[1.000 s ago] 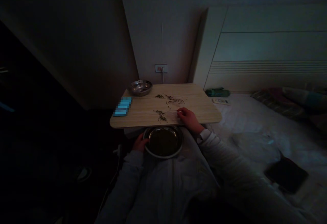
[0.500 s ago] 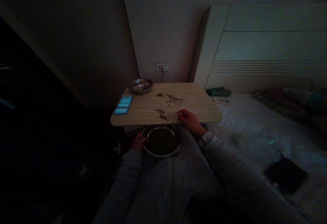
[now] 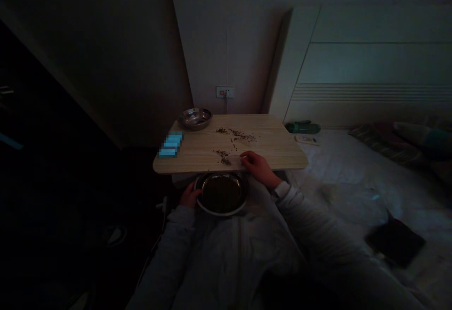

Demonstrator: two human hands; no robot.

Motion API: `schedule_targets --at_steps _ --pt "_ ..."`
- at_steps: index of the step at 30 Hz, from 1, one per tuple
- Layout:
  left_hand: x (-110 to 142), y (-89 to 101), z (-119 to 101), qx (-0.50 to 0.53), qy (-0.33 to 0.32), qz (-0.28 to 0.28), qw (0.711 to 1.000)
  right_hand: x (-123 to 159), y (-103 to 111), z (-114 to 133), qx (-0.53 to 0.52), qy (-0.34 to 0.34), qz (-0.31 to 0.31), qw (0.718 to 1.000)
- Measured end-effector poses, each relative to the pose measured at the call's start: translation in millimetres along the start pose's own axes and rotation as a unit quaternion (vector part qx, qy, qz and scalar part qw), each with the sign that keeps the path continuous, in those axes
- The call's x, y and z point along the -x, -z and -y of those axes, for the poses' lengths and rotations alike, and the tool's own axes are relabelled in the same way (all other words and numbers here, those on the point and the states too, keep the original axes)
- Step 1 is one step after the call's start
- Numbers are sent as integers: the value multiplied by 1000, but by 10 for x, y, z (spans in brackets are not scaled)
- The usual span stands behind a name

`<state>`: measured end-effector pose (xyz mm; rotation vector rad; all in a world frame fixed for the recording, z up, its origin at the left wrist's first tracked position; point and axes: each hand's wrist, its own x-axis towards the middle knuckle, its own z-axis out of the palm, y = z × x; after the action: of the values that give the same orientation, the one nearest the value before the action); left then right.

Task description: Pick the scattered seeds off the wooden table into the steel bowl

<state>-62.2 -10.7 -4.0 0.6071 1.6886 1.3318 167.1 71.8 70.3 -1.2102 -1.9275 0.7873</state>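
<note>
A round metal bowl (image 3: pixel 221 214) with dark contents rests on my lap just below the table's front edge. My left hand (image 3: pixel 190 196) is closed on its left rim, the thumb over the edge. Above the bowl's right side, my right hand (image 3: pixel 259 167) lies at the front edge of the small wooden table (image 3: pixel 197 152), fingers bent together and pointing left. Whatever they hold, if anything, is too dim to make out. Left of these fingertips is a small heap of dark grains (image 3: pixel 223 158). Farther back lies a wider scatter of similar grains (image 3: pixel 242 135).
An empty-looking steel bowl (image 3: pixel 195 119) stands at the table's back left corner, with a pixelated blue screen (image 3: pixel 170 145) in front of it. To the right is a bed (image 3: pixel 339 159) with a green bottle (image 3: pixel 302 127), a pale remote (image 3: pixel 307 140) and a dark flat object (image 3: pixel 396 241).
My right hand has moved slightly left and closer to the near heap of grains. My left hand stays on the bowl's rim.
</note>
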Motion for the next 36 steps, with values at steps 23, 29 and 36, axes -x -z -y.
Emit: schedule_targets --at_steps 23,29,36 --pt "-71 252 -19 -15 -9 8 1000 -113 -37 188 96 7 1 995" --pt "-109 226 41 -4 2 6 1000 -142 -25 186 114 13 -2 993" --pt "-170 198 84 1 17 -18 1000 -109 -65 210 114 18 1 993"
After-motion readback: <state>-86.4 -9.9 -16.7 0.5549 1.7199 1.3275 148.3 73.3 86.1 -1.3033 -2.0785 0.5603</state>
